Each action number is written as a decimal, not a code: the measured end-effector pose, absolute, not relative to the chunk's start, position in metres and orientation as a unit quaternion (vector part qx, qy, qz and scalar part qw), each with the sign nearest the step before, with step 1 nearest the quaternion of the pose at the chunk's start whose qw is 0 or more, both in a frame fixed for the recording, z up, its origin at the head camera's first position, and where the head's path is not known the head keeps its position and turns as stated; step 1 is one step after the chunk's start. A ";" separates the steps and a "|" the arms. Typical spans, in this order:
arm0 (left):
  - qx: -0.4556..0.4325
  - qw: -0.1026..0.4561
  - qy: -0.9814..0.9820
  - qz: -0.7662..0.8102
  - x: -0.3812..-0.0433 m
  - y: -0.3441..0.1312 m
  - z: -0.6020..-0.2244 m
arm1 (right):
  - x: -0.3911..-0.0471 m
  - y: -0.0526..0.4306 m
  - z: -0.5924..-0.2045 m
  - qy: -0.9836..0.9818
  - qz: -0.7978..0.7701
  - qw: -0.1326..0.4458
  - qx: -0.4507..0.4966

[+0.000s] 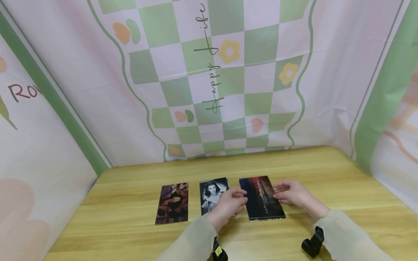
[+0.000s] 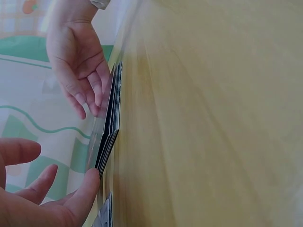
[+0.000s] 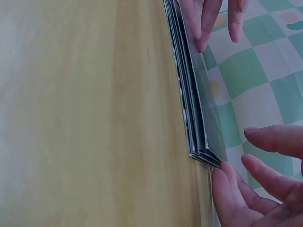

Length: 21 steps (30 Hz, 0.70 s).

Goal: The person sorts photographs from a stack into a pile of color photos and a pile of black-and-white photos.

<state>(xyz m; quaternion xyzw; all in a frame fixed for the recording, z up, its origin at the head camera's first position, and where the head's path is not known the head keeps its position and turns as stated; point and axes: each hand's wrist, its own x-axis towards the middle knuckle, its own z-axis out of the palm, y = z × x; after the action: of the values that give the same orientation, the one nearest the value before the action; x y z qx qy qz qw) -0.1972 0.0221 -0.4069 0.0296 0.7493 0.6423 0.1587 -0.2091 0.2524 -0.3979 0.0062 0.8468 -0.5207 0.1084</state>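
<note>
A stack of dark postcards [image 1: 262, 197], the top one with red and blue tones, lies at the right of a row on the table. My left hand [image 1: 227, 204] is at its left edge, fingers loosely bent, reaching over the pile with a black-and-white portrait postcard [image 1: 209, 192]. On the other side, my right hand [image 1: 292, 194] has its fingertips at the stack's right edge. In the right wrist view the layered edges of the stack [image 3: 191, 104] show slightly uneven, with gaps between cards. Neither hand curls round the stack.
A brownish-purple postcard [image 1: 173, 203] lies farther left. All of them rest on a wood-grain table [image 1: 130, 203]. A green-and-white checked cloth [image 1: 212, 79] hangs behind the table, and more printed cloth [image 1: 39, 152] hangs at the sides.
</note>
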 end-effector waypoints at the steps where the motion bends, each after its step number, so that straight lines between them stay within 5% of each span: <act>1: 0.028 0.159 0.749 0.642 -0.197 0.022 -0.407 | -0.209 0.253 -0.398 0.847 -0.521 0.109 0.005; 21: 0.034 0.153 0.735 0.660 -0.195 0.020 -0.403 | -0.206 0.254 -0.395 0.853 -0.512 0.098 0.015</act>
<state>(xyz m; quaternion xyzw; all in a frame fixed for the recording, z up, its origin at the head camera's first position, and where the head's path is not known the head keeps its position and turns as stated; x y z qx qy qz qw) -0.1947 0.0199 -0.4032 0.0341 0.7347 0.6601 0.1527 -0.2057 0.2540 -0.3953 0.0146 0.8530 -0.5123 0.0983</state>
